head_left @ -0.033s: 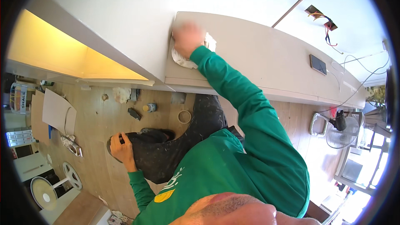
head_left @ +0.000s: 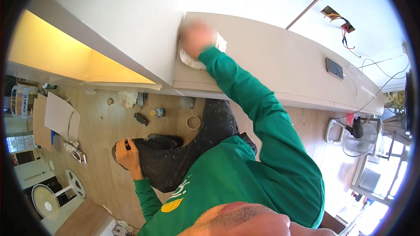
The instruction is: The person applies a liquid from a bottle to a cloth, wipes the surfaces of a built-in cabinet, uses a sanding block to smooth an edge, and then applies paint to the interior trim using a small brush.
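Note:
Smeared by motion, my right hand [head_left: 197, 38] presses a crumpled white cloth [head_left: 191, 61] onto the top of a long beige cabinet [head_left: 262, 57]. It is at the cabinet's left end, close against the tall white panel [head_left: 135, 22]. The cloth sticks out around the hand, and the fingers are too blurred to make out singly. My left hand [head_left: 127, 155] rests on my bent knee in dark, speckled trousers, its fingers apart and holding nothing.
A phone [head_left: 334, 68] lies farther right on the cabinet top. Bare wires [head_left: 343, 30] hang from the wall. On the wooden floor are a tape roll [head_left: 193, 122], a small bottle [head_left: 157, 112] and cardboard sheets [head_left: 63, 116]. Fans [head_left: 359, 140] stand at right and lower left.
My right hand and the cloth have shifted very slightly on the cabinet top, the cloth's near edge a little farther away. My left hand stays on the knee.

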`<state>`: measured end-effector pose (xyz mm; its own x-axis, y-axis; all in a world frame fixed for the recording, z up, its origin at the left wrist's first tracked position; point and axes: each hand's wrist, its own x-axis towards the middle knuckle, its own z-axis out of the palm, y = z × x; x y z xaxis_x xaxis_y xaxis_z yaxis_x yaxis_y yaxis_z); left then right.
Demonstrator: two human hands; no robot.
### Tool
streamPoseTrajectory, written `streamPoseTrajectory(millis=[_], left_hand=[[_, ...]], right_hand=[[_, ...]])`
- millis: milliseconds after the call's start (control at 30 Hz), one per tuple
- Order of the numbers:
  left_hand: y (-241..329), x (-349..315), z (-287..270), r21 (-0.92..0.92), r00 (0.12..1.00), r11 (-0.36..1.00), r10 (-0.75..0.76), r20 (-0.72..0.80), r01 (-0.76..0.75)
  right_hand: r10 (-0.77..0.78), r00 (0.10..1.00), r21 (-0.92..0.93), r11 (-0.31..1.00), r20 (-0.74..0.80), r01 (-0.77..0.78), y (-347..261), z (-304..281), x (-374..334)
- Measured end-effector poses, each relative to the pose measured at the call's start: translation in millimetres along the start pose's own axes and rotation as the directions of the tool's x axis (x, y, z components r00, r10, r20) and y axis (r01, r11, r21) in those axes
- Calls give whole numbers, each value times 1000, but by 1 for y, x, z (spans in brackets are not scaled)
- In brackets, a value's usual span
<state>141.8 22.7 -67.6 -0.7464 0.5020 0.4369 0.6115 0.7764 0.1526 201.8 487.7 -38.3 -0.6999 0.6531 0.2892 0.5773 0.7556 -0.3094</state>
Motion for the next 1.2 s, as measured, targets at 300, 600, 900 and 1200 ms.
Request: streamPoseTrajectory(millis=[300,600,900,1200], left_hand=[[4,-1,-3,-47,993,994,96,-61,-99],[3,1,-4,-6,979,984,177,-98,-178],[0,-5,-7,-67,989,992,104,-102,-111],[-7,-15,-12,-100,987,992,68,-147,-84]], right_hand=[[22,999,97,995,25,-25,6,-15,1],[59,998,-110,992,-2,-59,29,-2,42],[-342,930,86,939,137,333,-51,-43,-138],[-185,979,319,925,-90,204,-55,-101,-152]])
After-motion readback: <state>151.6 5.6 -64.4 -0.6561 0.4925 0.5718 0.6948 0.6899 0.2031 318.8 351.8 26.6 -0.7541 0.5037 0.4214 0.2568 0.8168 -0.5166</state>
